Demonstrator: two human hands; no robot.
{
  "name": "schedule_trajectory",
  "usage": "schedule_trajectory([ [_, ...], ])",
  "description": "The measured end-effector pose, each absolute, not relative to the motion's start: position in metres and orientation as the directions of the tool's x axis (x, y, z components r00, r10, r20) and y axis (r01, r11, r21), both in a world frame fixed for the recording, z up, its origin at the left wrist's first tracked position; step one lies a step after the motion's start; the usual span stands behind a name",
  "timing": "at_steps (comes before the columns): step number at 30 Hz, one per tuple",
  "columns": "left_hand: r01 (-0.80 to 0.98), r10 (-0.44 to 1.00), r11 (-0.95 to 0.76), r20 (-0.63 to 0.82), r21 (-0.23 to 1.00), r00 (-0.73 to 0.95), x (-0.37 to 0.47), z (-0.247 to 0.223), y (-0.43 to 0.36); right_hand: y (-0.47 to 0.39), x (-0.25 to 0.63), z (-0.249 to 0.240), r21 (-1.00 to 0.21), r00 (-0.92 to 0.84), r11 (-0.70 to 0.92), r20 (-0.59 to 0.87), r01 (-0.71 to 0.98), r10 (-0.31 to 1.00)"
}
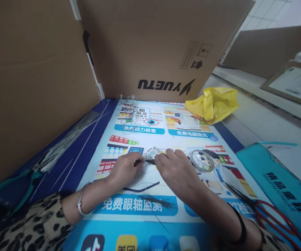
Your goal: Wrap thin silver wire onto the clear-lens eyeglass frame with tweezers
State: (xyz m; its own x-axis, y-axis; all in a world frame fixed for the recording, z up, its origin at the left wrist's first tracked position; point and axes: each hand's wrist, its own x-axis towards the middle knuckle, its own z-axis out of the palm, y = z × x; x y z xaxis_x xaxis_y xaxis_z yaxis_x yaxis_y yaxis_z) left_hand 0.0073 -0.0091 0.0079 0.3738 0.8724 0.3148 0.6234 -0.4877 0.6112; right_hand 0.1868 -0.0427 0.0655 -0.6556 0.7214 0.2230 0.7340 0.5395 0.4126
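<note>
Over the middle of the printed poster sheet (150, 184), my two hands face each other. My left hand (126, 166) is closed in a pinch; what its fingertips hold is too small to make out. My right hand (176, 170) is wrapped round a dark pointed tool (149, 161), whose tip reaches left towards my left fingertips. A clear, wiry cluster (152, 152) lies just behind the tool, partly hidden by my right hand. Right of it sits a roll of clear tape (202, 160). Thin dark wires (157, 201) lie in front of my hands.
Pliers with teal handles (31, 176) and a bundle of thin wires (69, 141) lie left. Red-handled scissors (273, 212) and a teal package (273, 177) are right. A yellow bag (213, 104) and wiry tangles (130, 111) lie behind. Cardboard (150, 48) walls the back.
</note>
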Motion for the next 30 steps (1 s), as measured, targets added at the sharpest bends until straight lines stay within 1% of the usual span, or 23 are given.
schedule_trajectory([
  [2,0.616,0.884,-0.466,0.308,0.635,0.352,0.008,0.007,-0.010,-0.044,0.188,0.061,0.381,-0.620,0.517,0.231,0.766,0.750],
  [4,0.611,0.899,-0.435,0.289,0.661,0.329,0.008,0.007,-0.010,-0.046,0.191,0.057,0.323,-0.555,0.473,0.240,0.820,0.797],
  [6,0.613,0.919,-0.392,0.257,0.686,0.300,0.009,0.007,-0.010,-0.050,0.195,0.055,0.204,-0.439,0.396,0.254,0.896,0.862],
  [7,0.615,0.929,-0.367,0.238,0.698,0.284,0.009,0.007,-0.010,-0.053,0.197,0.055,0.101,-0.368,0.354,0.247,0.930,0.896],
  [8,0.616,0.938,-0.344,0.221,0.709,0.269,0.009,0.007,-0.010,-0.057,0.198,0.055,-0.040,-0.305,0.320,0.209,0.947,0.929],
  [9,0.615,0.945,-0.322,0.206,0.720,0.254,0.009,0.007,-0.009,-0.060,0.199,0.055,-0.219,-0.261,0.287,0.140,0.933,0.955],
  [10,0.609,0.951,-0.304,0.195,0.733,0.240,0.009,0.007,-0.009,-0.063,0.199,0.055,-0.420,-0.246,0.241,0.044,0.875,0.968],
  [11,0.598,0.955,-0.291,0.187,0.747,0.231,0.009,0.007,-0.009,-0.067,0.198,0.054,-0.612,-0.260,0.168,-0.063,0.772,0.964],
  [12,0.585,0.956,-0.285,0.184,0.760,0.226,0.010,0.006,-0.010,-0.069,0.197,0.053,-0.762,-0.291,0.068,-0.163,0.644,0.943],
  [13,0.571,0.957,-0.282,0.187,0.771,0.221,0.010,0.006,-0.010,-0.071,0.195,0.050,-0.855,-0.322,-0.047,-0.245,0.517,0.915],
  [14,0.560,0.958,-0.281,0.191,0.780,0.215,0.011,0.006,-0.011,-0.072,0.193,0.046,-0.898,-0.336,-0.156,-0.308,0.411,0.890],
  [15,0.553,0.958,-0.280,0.195,0.785,0.208,0.012,0.005,-0.012,-0.071,0.190,0.042,-0.910,-0.334,-0.245,-0.358,0.335,0.872],
  [17,0.553,0.959,-0.279,0.205,0.785,0.193,0.013,0.004,-0.013,-0.069,0.186,0.035,-0.896,-0.313,-0.366,-0.433,0.253,0.845],
  [20,0.545,0.960,-0.281,0.221,0.790,0.173,0.014,0.003,-0.015,-0.064,0.184,0.029,-0.864,-0.289,-0.454,-0.501,0.217,0.816],
  [22,0.524,0.960,-0.279,0.226,0.805,0.165,0.015,0.002,-0.015,-0.061,0.184,0.029,-0.850,-0.283,-0.477,-0.525,0.226,0.802],
  [30,0.473,0.973,-0.229,0.190,0.851,0.130,0.019,0.000,-0.019,-0.057,0.185,0.028,-0.844,-0.267,-0.478,-0.532,0.242,0.804],
])
